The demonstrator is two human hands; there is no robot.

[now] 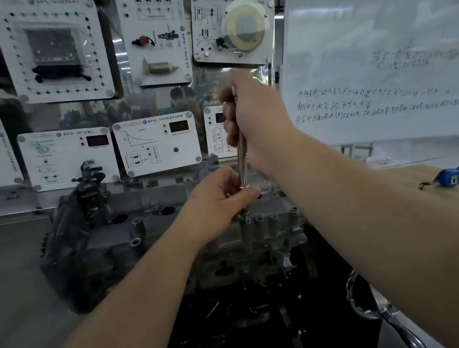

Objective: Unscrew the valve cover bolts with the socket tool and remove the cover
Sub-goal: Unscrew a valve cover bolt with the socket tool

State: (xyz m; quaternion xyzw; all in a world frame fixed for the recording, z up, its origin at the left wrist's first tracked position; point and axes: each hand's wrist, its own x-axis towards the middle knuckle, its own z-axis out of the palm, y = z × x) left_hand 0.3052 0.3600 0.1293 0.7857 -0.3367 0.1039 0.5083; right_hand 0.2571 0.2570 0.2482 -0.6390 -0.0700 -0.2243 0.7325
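Tool [241, 156] stands upright over a bolt [246, 220] on the cover's [155, 226] near right edge. Right hand [257, 120] has its grip clamped round the upper shaft; left hand [219, 200] pinches the lower end. Tape measure [448, 178] lies on the table [408, 181].

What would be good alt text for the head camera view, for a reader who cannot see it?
A person's right hand grips an upright metal socket tool, while the left hand pinches its lower end over a bolt on a grey engine valve cover. Training panels and a whiteboard stand behind; a blue tape measure lies at right.
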